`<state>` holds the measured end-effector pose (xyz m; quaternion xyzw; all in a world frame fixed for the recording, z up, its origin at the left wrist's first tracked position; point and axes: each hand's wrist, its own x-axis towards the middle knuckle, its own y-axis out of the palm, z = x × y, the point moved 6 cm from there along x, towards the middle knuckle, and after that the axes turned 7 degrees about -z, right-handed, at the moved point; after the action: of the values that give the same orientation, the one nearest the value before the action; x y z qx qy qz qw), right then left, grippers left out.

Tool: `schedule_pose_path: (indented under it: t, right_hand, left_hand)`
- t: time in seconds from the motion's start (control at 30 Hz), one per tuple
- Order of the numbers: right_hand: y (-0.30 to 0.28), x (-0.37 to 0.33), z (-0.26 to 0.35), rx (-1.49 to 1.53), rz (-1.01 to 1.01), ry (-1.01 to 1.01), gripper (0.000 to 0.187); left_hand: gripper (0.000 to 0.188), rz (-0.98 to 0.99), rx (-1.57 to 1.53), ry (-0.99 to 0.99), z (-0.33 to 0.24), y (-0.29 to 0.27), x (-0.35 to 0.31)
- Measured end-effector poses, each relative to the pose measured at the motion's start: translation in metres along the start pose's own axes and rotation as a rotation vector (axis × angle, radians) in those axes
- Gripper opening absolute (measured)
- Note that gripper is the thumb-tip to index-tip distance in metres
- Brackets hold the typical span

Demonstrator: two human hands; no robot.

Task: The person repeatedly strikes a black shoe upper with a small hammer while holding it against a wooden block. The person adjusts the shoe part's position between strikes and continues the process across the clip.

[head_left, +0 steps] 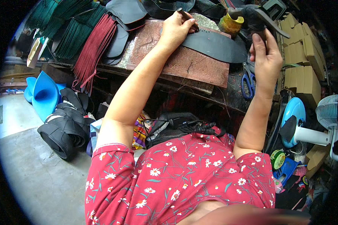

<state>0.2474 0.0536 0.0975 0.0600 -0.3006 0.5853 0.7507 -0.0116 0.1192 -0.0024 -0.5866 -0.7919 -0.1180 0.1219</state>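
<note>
My left grip [178, 29] is closed well down around a slim dark rod-like tool [181, 14], thumb against the curled fingers, with the tool's upper end poking out above the knuckles. Its lower end sits at the left part of a curved dark grey piece [219, 48]; I can't tell from here whether it touches. That piece lies on a reddish-brown board [172, 67] on the table [234, 83], a row of small holes along its upper edge near the left grip.

My right grip [264, 47] is raised to the right, fingers and thumb wrapped on the dark handle of a hammer [256, 20]. The hammer has a rounded face toward the left and a long curved arm toward the right. Scissors [248, 83] with blue handles lie near the right grip.

For writing, I get only a printed label on a green round container [277, 159] at lower right, too small to make out.

A stained yellow pot [231, 24] stands beside the board; its contents are unclear to me. Tan cardboard boxes [303, 80] are stacked at far right, their insides hidden. A blue plastic tray [286, 171] is beside the green container.
</note>
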Motion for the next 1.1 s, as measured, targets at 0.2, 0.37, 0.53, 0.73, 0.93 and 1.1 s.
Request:
schedule_pose_path:
  t: [0.2,0.37,0.53,0.73,0.93,1.1]
  right_hand:
    - [-0.006,-0.009,0.045,0.236,-0.113,-0.211,0.035]
    - [0.030,-0.017,-0.014,-0.272,0.100,0.021,0.042]
    - [0.010,-0.013,-0.024,-0.284,-0.007,0.001,0.044]
    - [-0.007,-0.011,0.040,0.123,-0.090,-0.221,0.033]
    - [0.023,-0.019,-0.001,-0.343,0.048,-0.099,0.040]
    - [0.019,-0.021,-0.039,-0.388,0.085,0.046,0.043]
  left_hand:
    - [0.024,-0.036,0.582,0.420,-0.037,0.012,-0.011]
    - [0.012,0.009,0.779,0.625,-0.050,0.032,-0.023]
    - [0.016,-0.099,-0.117,-0.068,0.000,0.009,-0.004]
    - [0.018,-0.044,0.332,0.256,-0.020,0.018,-0.008]
    - [0.023,0.088,0.815,0.658,-0.045,0.048,-0.027]
    - [0.008,-0.223,-0.258,-0.100,-0.013,0.000,0.000]
